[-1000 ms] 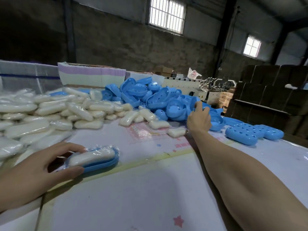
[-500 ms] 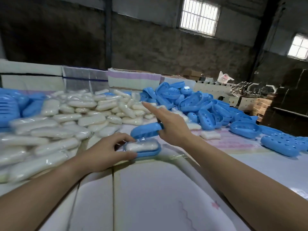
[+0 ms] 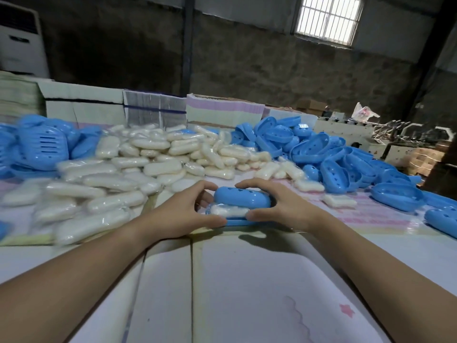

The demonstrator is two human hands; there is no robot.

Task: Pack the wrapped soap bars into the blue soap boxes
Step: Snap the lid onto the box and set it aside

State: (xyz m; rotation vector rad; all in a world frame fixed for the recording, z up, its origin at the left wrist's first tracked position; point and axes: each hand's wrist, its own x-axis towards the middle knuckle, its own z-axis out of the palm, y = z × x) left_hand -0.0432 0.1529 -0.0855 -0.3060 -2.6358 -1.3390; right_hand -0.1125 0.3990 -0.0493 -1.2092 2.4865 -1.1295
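Fingers of the left hand [image 3: 181, 214] and right hand [image 3: 279, 209] curl around 1 blue lid [image 3: 241, 198], pressing it over a wrapped soap bar [image 3: 227, 211] in its base [image 3: 235, 222]. Beyond lie piled soaps [image 3: 148, 157] and boxes [image 3: 321, 154].

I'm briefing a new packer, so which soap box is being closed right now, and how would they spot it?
Start at the pile of wrapped soap bars on the table; come to its near edge, centre. There the left hand and right hand hold one blue soap box. Only it has a lid over a bar.
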